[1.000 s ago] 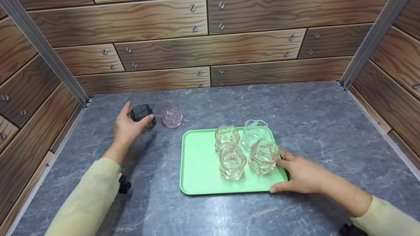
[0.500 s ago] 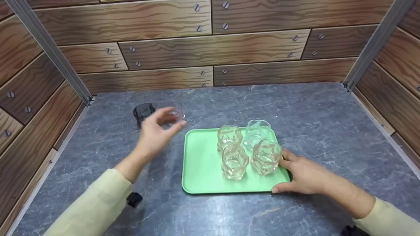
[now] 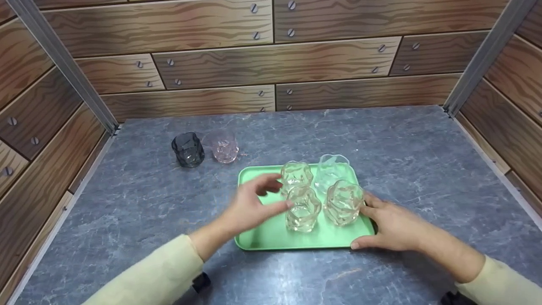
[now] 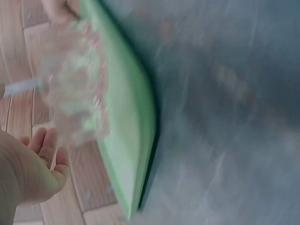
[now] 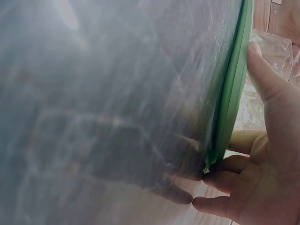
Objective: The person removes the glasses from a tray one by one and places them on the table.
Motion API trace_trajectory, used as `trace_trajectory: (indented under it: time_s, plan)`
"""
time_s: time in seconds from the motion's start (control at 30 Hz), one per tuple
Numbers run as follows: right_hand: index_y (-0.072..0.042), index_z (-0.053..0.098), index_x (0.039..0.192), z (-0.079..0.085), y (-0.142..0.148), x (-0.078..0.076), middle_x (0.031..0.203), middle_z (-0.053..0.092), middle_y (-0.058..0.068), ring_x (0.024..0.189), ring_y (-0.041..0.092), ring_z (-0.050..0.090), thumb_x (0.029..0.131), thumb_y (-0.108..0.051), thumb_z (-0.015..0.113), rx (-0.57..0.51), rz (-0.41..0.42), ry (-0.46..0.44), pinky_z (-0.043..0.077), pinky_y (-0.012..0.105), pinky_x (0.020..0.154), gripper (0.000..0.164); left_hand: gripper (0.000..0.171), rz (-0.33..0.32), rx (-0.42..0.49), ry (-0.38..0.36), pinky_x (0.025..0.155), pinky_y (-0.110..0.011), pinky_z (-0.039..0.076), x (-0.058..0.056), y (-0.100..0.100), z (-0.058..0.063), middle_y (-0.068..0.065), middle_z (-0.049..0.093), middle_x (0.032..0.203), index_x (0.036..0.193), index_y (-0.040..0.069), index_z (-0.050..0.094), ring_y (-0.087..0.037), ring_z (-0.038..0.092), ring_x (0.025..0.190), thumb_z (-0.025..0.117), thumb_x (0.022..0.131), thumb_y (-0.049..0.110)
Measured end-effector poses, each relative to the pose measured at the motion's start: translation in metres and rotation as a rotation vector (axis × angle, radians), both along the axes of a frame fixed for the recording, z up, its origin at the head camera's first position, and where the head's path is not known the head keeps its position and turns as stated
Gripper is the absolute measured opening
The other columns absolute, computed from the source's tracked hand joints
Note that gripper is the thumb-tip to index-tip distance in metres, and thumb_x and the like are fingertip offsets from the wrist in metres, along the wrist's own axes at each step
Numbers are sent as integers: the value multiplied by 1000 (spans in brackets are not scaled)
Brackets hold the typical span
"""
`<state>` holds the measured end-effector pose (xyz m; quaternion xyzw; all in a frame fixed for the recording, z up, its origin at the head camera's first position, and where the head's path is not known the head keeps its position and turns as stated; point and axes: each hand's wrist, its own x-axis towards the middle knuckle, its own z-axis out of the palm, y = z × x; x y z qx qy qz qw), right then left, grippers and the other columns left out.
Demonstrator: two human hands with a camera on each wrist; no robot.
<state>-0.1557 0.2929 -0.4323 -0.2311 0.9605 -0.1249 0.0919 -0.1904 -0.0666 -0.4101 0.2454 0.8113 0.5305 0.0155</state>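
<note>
A light green tray [image 3: 262,235] carries several wavy-sided clear glasses, among them a back-left glass [image 3: 296,174], a front glass [image 3: 302,214], a right glass [image 3: 343,203] and a faintly bluish glass [image 3: 333,171]. Over the tray's left part my left hand [image 3: 254,203] reaches toward the front and back-left glasses, thumb and fingers spread apart; whether it touches them is unclear. My right hand [image 3: 394,226] holds the tray's near right corner, its thumb on the rim in the right wrist view. In the left wrist view the glasses are blurred.
A dark grey glass [image 3: 188,150] and a pale pink glass [image 3: 224,148] stand side by side on the marbled grey table [image 3: 169,203], left of and behind the tray. Wood-patterned walls [image 3: 211,72] with metal corner posts enclose the table.
My left hand has let go of the dark glass, leaving it beside the pink one, and has moved right and nearer to the glasses on the tray. My right hand stays put.
</note>
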Motion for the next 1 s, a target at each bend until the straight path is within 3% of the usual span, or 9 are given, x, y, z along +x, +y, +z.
trace_trajectory:
  time_s: [0.27,0.8,1.0]
  plan:
    - [9,54,149,-1,0,0,162,34,36,140,60,43,79,-88,65,5,4,-1,40,72,110,120,71,-17,-12,-9,101,-44,54,9,17,-20,-8,72,127,143,2,62,-20,66,116,90,85,35]
    - [8,54,149,1,0,2,162,36,35,140,60,43,80,-85,68,-16,23,20,41,72,109,117,83,-17,-25,-36,105,-40,51,12,35,-28,-4,69,130,145,10,60,-17,63,120,99,75,36]
    - [9,54,149,1,-1,2,162,33,37,140,61,42,79,-87,66,-1,8,1,40,73,110,119,85,-31,-16,-49,107,-39,51,12,38,-29,-5,69,131,143,8,58,-20,63,121,100,74,33]
